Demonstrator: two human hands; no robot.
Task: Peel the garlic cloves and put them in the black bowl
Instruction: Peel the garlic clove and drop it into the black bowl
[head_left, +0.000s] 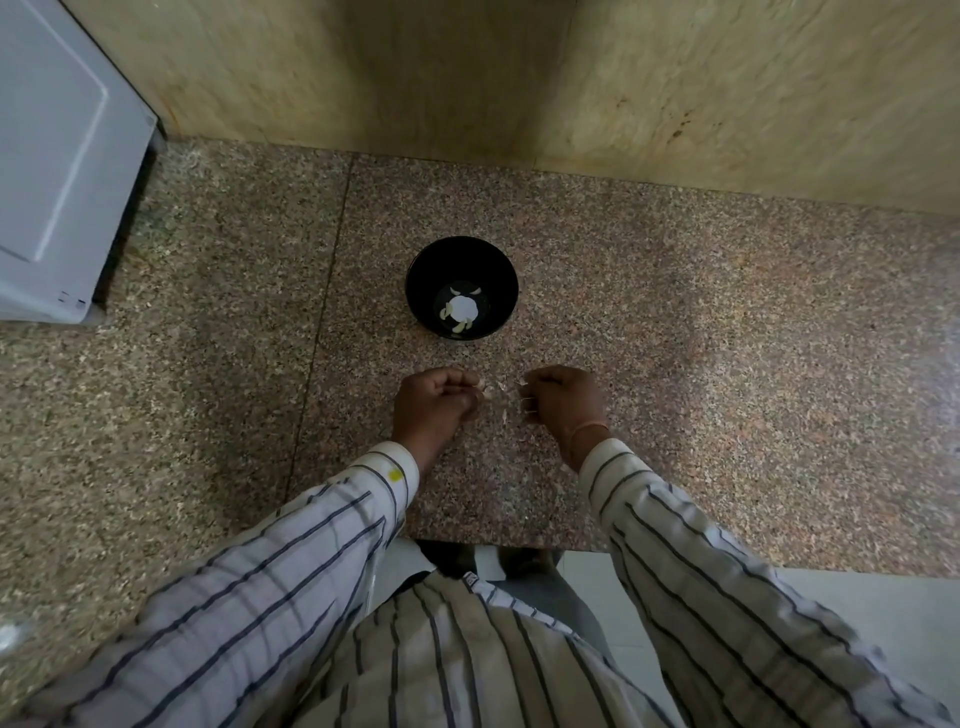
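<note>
Head view, fingers first: my left fingers (467, 382) are curled tight with their tips pinching a pale clove (482, 388). My right fingers (535, 395) are curled too, and I cannot tell whether they nip a sliver of skin or nothing, as the tips are blurred. Pale scraps (501, 392) lie on the counter (727, 312) between the two sets of fingertips.

I judge the skin is being stripped. To do it well I would hold the clove steady in the left pinch, pull the skin away to the right in one piece, and check that no flake clings before dropping it in.

Left hand (434, 402) and right hand (563, 400) sit knuckles up, low over the counter, near each other but apart, wrists bent inward from striped sleeves (363, 493). Just beyond them the bowl (415, 270) already holds several peeled cloves (460, 327).
</note>
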